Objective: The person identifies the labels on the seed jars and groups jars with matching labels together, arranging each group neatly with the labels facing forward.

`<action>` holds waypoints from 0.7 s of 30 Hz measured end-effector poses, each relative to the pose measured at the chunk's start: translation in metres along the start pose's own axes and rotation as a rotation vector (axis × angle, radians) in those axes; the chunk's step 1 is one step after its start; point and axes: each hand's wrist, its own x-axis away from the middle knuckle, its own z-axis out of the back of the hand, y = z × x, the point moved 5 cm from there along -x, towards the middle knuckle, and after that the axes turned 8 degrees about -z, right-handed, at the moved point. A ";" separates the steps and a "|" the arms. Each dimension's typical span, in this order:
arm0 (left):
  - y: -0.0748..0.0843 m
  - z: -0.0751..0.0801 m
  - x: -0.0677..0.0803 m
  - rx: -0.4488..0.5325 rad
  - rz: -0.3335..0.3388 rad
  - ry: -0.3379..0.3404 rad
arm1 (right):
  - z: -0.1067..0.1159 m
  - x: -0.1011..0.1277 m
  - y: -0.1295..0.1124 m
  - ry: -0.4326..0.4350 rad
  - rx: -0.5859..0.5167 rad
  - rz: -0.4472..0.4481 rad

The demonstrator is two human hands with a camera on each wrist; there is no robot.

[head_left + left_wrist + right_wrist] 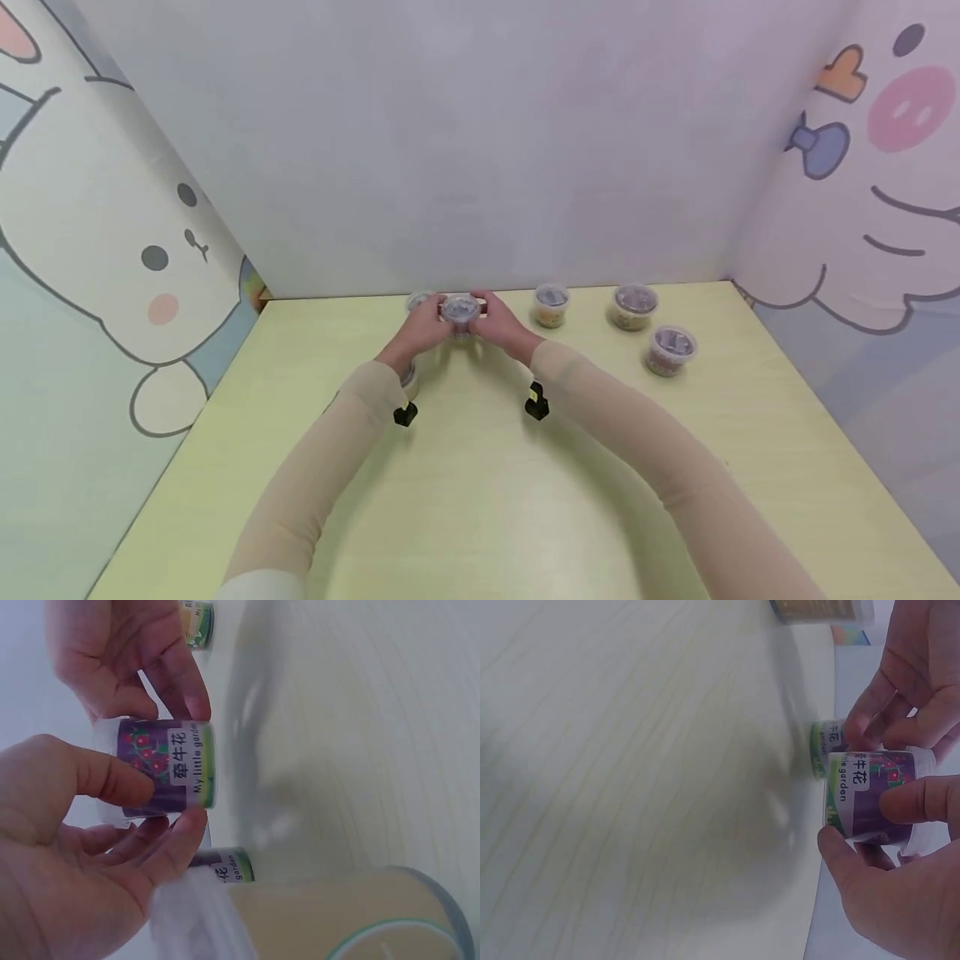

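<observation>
Both hands hold one small plastic cup (pixel 461 310) near the table's back edge. It has a clear lid and a purple label (pixel 150 769) with red flowers and the words "My little garden". My left hand (pixel 422 329) grips one side, thumb across the label and fingers beneath. From the opposite side my right hand (pixel 504 323) pinches it, its thumb (pixel 915 801) pressed on the label. A second purple-labelled cup (pixel 826 746) stands close by, partly hidden behind my left hand in the head view. Nearer, a cup with tan contents (pixel 337 915) is half covered by my left forearm.
To the right of my hands stand three more lidded cups: one with an orange label (pixel 551 315), a wider one (pixel 634 310) and a purple one (pixel 670 354) nearer the front. A pale wall (pixel 480 167) rises behind the wooden table (pixel 480 517), with cartoon-printed panels at both sides.
</observation>
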 end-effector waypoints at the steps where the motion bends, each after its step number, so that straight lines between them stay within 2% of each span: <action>1: 0.000 0.000 0.000 -0.010 0.003 -0.005 | -0.001 -0.002 0.001 0.006 -0.017 -0.004; 10: 0.002 -0.001 0.000 -0.114 0.096 -0.022 | -0.009 -0.014 0.012 0.023 -0.140 -0.028; 16: 0.004 -0.002 0.001 -0.166 0.087 -0.050 | -0.012 -0.016 0.011 0.000 -0.188 -0.010; 21: 0.001 -0.004 0.002 -0.156 0.091 -0.059 | -0.015 -0.018 0.012 -0.025 -0.217 0.000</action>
